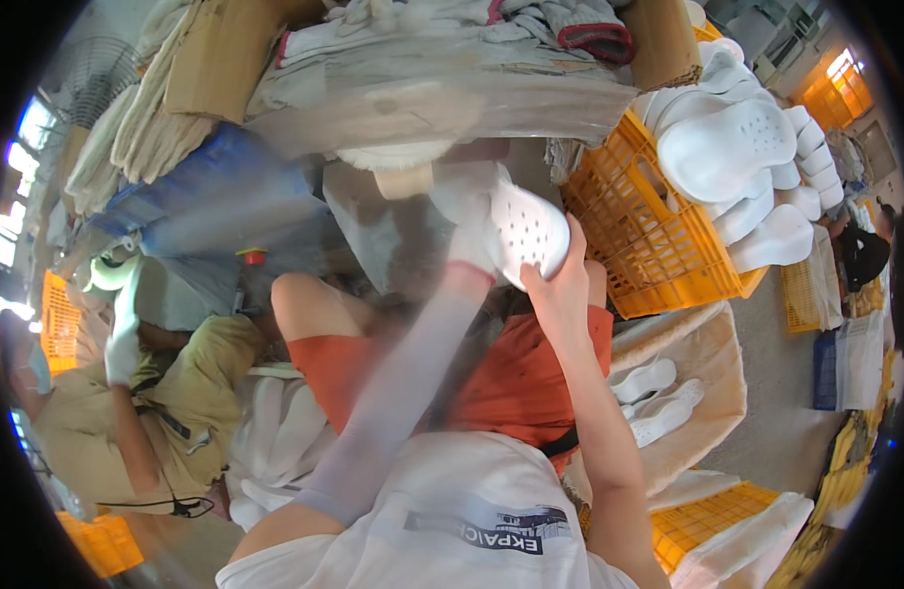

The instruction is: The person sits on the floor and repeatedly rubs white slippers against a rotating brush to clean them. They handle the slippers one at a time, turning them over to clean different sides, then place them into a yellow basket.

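A white clog point(532, 234) with a holed upper is held between my two hands, over my lap. My right hand point(560, 282), bare, grips its right side with the thumb on the near edge. My left hand point(474, 239) wears a pale glove with a pink cuff and holds the clog's other side; its fingers are partly hidden and blurred. Just left of the clog, beneath the bench edge, is a round white fuzzy wheel point(398, 152) with a tan hub point(405, 183).
An orange crate point(638, 221) heaped with white clogs point(727, 147) stands at the right. Below it, a cloth-lined container point(712, 393) holds more clogs. Cardboard and work gloves point(589, 34) lie on the bench ahead. Another person point(142, 412) in tan trousers sits close at the left.
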A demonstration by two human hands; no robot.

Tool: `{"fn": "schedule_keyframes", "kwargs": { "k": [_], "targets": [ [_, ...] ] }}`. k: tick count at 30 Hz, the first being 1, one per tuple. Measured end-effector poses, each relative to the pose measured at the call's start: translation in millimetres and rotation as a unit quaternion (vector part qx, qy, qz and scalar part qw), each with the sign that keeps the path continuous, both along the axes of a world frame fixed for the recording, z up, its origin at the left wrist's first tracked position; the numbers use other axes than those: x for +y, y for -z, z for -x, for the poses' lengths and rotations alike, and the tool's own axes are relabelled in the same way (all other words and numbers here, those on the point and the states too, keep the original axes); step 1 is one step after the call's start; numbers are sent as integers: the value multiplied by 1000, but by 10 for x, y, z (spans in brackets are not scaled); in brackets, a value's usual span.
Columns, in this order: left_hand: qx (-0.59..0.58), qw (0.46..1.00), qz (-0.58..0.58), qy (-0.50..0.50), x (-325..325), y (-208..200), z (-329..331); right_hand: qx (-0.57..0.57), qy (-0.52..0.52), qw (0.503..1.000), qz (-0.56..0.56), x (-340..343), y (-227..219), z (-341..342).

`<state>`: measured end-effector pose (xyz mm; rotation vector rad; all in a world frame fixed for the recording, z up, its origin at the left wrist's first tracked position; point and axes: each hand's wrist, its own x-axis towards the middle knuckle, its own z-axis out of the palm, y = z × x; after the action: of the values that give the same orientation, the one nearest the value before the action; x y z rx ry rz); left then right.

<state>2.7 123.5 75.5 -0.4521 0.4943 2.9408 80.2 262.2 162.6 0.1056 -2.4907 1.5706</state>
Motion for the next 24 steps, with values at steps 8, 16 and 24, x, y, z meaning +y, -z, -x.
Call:
{"fn": "schedule_keyframes", "kwargs": {
  "k": [8,16,24],
  "targets": [
    [-39,996,74,-16,-62,417,574,-8,64,996,65,-270,96,429],
    [57,995,73,-19,-165,751,752,-43,68,997,15,-425,71,589],
    [-1,986,159,54,-438,390,688,26,35,996,-73,-624,139,642]
  ]
}}
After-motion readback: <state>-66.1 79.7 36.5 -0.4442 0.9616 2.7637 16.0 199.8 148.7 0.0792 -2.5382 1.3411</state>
